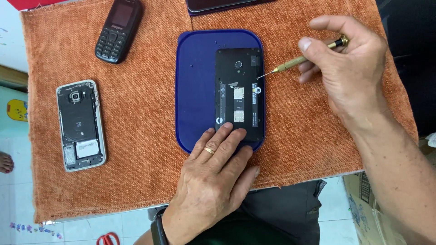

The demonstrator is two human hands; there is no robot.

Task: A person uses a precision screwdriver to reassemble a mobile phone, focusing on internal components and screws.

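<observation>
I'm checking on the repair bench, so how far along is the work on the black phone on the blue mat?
Done: the black phone lies on the blue mat with its back cover already off. In hand: the right hand sets the brass screwdriver tip at a screw on the phone's right edge, while the left hand pins its lower end. Left: the inner frame still sits in place.

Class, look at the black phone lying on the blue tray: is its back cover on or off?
Off. The black phone on the blue tray shows bare card slots, camera lens and inner frame, with the screwdriver tip at its edge.

Bare forearms, a gold ring (209,150) on the left hand (213,181), black wristwatch (159,229)
</observation>
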